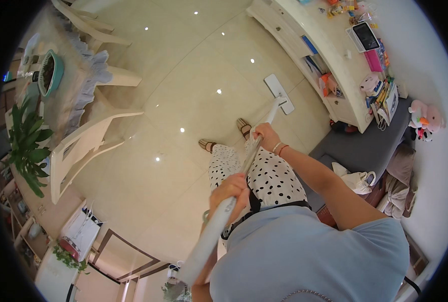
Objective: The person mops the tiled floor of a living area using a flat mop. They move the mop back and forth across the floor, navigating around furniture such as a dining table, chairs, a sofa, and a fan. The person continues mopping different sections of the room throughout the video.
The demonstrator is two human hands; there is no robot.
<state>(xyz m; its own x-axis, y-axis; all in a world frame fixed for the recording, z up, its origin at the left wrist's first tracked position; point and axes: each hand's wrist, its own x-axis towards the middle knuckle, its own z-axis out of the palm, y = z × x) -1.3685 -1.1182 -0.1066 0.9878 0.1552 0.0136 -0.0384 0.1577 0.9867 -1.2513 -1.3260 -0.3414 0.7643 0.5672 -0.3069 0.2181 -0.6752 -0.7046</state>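
A flat mop with a long white handle (210, 241) slants across the front of my body. Its white rectangular head (280, 94) lies on the floor ahead of my feet, close to the cabinet. My left hand (229, 193) is closed around the upper part of the handle, near my waist. Further down, my right hand (267, 136) wraps the same handle, with bracelets at the wrist. The handle's upper end reaches back past my left forearm, which it partly hides.
To the right stand a white cabinet (309, 35) and a dark grey padded bench (360, 146) with a white cloth bag (353, 179) on it. A pale wooden chair (83, 151) and a table with a ruffled cloth (85, 65) stand left. Glossy floor tiles (184, 90) lie between.
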